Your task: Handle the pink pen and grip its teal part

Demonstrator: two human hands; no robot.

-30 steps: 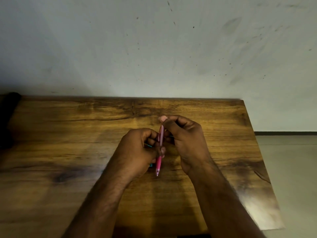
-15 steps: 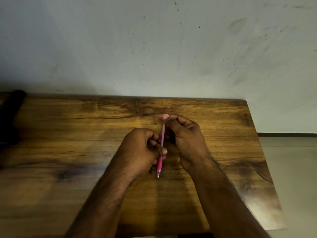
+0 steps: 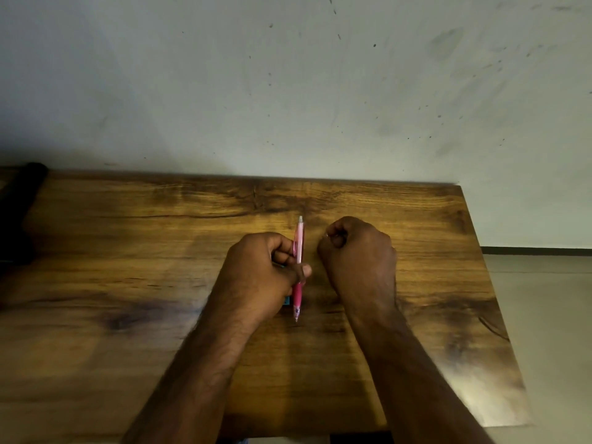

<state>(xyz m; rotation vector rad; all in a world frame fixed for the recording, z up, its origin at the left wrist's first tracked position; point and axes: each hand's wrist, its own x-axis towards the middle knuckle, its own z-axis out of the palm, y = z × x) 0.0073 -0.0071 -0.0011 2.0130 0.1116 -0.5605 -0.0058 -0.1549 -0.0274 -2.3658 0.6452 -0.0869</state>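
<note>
My left hand [image 3: 266, 274] grips a pink pen [image 3: 299, 248] around its middle, over the wooden table [image 3: 128, 251]. The pen runs near to far, with its writing tip toward me and its pale top end pointing at the wall. A bit of something teal [image 3: 287, 301] peeks out under the same hand; I cannot tell what it is. My right hand [image 3: 358, 254] is curled into a fist just right of the pen and apart from it. A small pale glint shows at its fingertips, too small to identify.
A dark object [image 3: 19, 213] lies at the table's far left edge. A stained pale wall [image 3: 288, 91] stands right behind the table. The table's right edge [image 3: 490, 283] drops to a light floor [image 3: 551, 331].
My right hand has let go of the pen's top end and drawn away to the right, fingers still curled. The left hand keeps its hold on the pen.
</note>
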